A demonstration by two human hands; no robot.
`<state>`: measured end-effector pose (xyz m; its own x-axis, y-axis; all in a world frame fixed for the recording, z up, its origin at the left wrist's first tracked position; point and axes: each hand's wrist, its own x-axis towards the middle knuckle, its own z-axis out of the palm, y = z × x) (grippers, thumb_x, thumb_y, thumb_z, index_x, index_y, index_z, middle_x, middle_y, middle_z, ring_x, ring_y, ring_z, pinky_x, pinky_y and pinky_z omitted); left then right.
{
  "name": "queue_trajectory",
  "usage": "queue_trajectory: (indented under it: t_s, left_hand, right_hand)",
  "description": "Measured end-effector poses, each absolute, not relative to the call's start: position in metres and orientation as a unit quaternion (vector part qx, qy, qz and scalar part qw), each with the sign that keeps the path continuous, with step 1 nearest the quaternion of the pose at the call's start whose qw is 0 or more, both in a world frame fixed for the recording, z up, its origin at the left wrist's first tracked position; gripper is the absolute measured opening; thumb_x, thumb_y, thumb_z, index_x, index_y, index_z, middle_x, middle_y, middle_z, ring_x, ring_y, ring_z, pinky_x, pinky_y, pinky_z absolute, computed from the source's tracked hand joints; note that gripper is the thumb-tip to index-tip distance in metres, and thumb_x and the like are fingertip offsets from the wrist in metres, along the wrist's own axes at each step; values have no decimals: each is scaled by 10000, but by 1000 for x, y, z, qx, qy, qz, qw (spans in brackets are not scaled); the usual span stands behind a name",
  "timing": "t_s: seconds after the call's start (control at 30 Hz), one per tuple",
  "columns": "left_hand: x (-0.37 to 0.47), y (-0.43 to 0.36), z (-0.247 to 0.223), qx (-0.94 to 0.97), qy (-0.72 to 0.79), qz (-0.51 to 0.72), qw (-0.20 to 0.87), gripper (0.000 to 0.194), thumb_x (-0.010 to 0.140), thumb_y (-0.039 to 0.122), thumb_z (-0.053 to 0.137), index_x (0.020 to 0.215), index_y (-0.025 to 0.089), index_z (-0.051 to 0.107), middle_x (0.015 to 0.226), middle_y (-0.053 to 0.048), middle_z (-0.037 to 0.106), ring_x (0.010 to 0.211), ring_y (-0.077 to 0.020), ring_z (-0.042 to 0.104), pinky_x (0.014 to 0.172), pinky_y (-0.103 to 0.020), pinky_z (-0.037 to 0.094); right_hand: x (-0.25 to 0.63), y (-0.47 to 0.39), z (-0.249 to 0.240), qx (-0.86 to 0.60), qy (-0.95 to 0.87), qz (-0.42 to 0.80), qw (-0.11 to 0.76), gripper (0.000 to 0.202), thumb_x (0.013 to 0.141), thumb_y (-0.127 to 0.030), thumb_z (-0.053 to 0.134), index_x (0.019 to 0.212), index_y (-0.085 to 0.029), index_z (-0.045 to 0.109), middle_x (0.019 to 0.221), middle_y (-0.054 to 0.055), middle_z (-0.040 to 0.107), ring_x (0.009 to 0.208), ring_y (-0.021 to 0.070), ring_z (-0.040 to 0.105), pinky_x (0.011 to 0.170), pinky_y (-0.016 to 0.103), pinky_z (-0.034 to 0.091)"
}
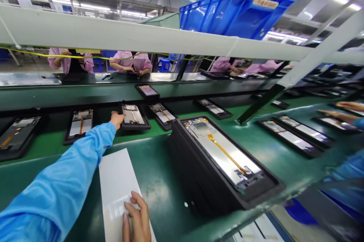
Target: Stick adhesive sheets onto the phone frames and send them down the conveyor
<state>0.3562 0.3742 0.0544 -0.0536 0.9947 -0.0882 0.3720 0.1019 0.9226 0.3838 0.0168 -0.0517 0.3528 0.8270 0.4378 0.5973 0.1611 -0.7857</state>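
Our right hand [138, 215] bends parted fingers over a white sheet [115, 172]; farther off, our left hand [116, 120] touches a black tray's [136, 126] left edge, grip unclear, long axis near to far. Beyond, a blue bin's [216, 15] label [265, 3] defies our reading.

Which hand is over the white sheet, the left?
No, the right hand is over the white sheet; the left hand touches a black tray.

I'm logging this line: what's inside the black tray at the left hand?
The black tray holds an open-backed tablet with an orange ribbon cable; the floor underneath is covered.
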Motion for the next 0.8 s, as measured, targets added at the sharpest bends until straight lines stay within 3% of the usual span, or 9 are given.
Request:
queue_trajectory:
  t_s: [0.1,0.23,0.33,0.47,0.53,0.67,0.8]
  left_hand:
    - [282,327,74,540,610,381,437,436,887,269,649,1268,82,553,1006,-112,705,857,-186,684,774,-334,580]
    - [146,214,78,509,585,414,476,586,803,275,699,1348,175,508,1044,-93,730,811,-191,709,727,-324,596]
    - [71,116,45,443,631,414,483,663,744,365,751,1341,224,501,1114,-110,719,868,-234,724,734,-353,605]
    - [34,34,-13,419,659,380,495,695,761,465,688,1359,203,450,1134,-135,703,973,-280,707,771,-392,602]
    - [31,19,-23,513,666,339,423,641,791,505,624,1341,209,482,1134,-118,686,1011,-289,683,851,-426,575]
    - [37,13,-4,687,678,227,132,478,865,481,513,1234,194,614,1174,-160,616,1095,-352,574,950,-523,473]
    - [76,17,19,792,554,237,92,352,930,332,461,1223,222,622,1293,-133,587,1209,-314,501,1002,-479,429]
  right_hand:
    - [392,4,-21,-620,-563,132,531,256,963,-187,452,1140,-259,622,1295,147,580,1109,260,649,862,395,584]
    - [420,-16,13,-637,-570,153,496,251,986,-248,444,1168,-247,617,1258,135,591,1164,252,601,898,389,562]
    - [434,-20,20,-627,-619,173,440,237,986,-244,439,1119,-232,635,1173,114,628,1116,239,613,913,388,546]
    - [417,2,14,-578,-702,206,362,223,965,-189,451,1080,-217,639,1067,77,651,986,197,645,848,338,549]
    - [399,19,8,-572,-727,199,323,212,937,-157,491,1078,-207,642,1043,64,651,939,179,649,855,328,539]
    - [366,48,-5,-609,-737,175,235,208,897,-133,569,1078,-184,658,1026,64,642,882,160,651,848,300,523]
    - [353,60,-17,-641,-723,156,206,179,865,-136,621,1032,-172,671,1017,64,628,869,159,645,825,284,506]
